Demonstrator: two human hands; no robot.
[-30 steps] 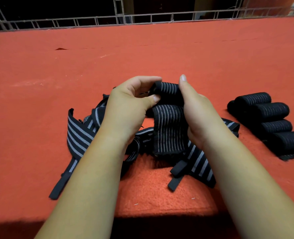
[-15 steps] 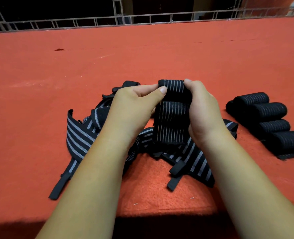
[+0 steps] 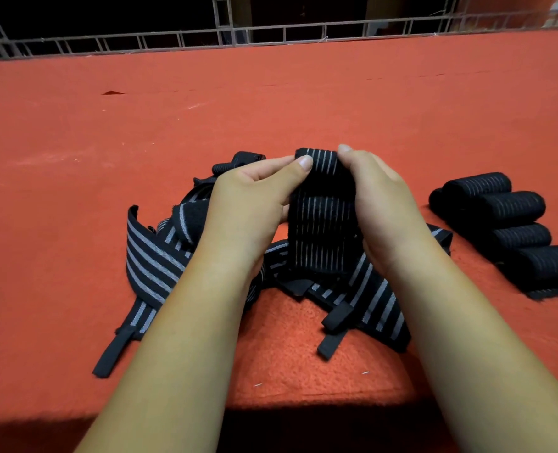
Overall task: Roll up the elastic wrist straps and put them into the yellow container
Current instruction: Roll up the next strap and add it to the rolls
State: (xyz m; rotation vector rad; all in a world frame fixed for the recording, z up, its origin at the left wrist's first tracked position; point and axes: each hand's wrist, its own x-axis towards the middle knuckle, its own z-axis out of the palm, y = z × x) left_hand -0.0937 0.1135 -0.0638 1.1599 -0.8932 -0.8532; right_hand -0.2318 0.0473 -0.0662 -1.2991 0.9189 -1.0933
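Centre frame: left hand (image 3: 248, 207) and right hand (image 3: 379, 204) both pinch striped strap (image 3: 320, 230), thumbs at rolled top edge, tail hanging down onto loose strap pile (image 3: 160, 256). Pile spreads lower left to lower centre on red felt table (image 3: 271, 109). Rolled straps (image 3: 513, 223) in row at right edge. Metal railing (image 3: 271, 31) along top.
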